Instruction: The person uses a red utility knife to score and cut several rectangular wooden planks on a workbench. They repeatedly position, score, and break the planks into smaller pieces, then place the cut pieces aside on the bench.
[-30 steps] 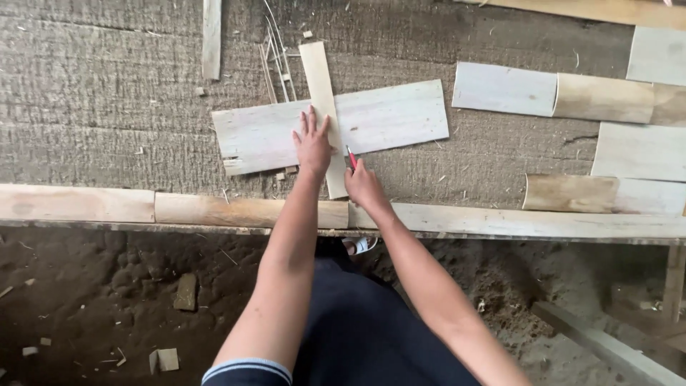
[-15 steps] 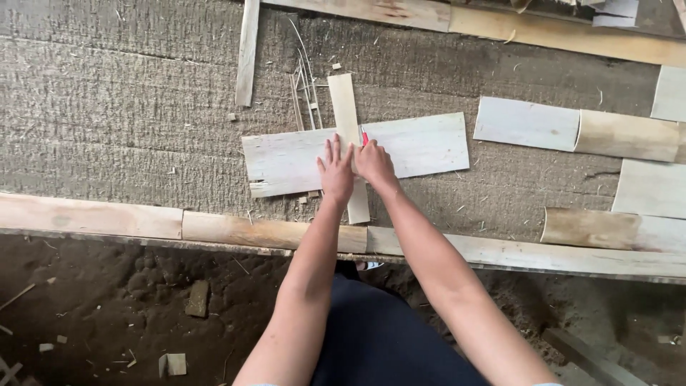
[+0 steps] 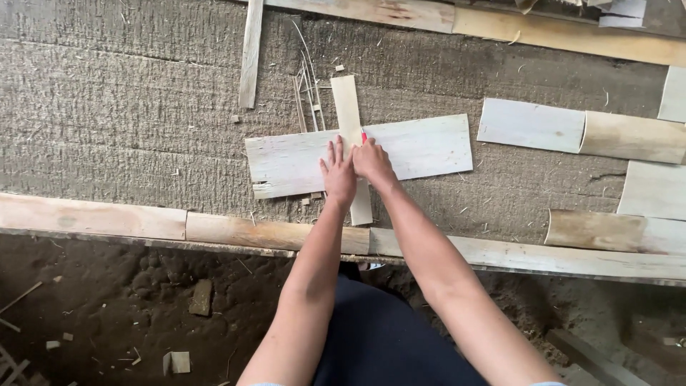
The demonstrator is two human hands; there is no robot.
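Note:
A wide pale wooden sheet [image 3: 421, 146] lies flat on a rough grey mat [image 3: 121, 121]. Across it, running away from me, lies a narrow wooden strip [image 3: 348, 107]. My left hand [image 3: 339, 174] presses flat on that strip with its fingers spread. Right beside it, my right hand [image 3: 371, 159] is closed on a small red pen-like tool [image 3: 364, 137], whose tip rests on the sheet at the strip's right edge.
A long wooden beam [image 3: 214, 229] borders the mat nearest me, with dirt floor and small wood scraps [image 3: 201, 297] below. More pale sheets [image 3: 530, 125] lie to the right. A thin slat [image 3: 250, 53] and some splinters [image 3: 307, 89] lie beyond the sheet.
My right hand has slid up along the strip's edge from near the beam to the middle of the sheet. The left hand stays pressed on the strip.

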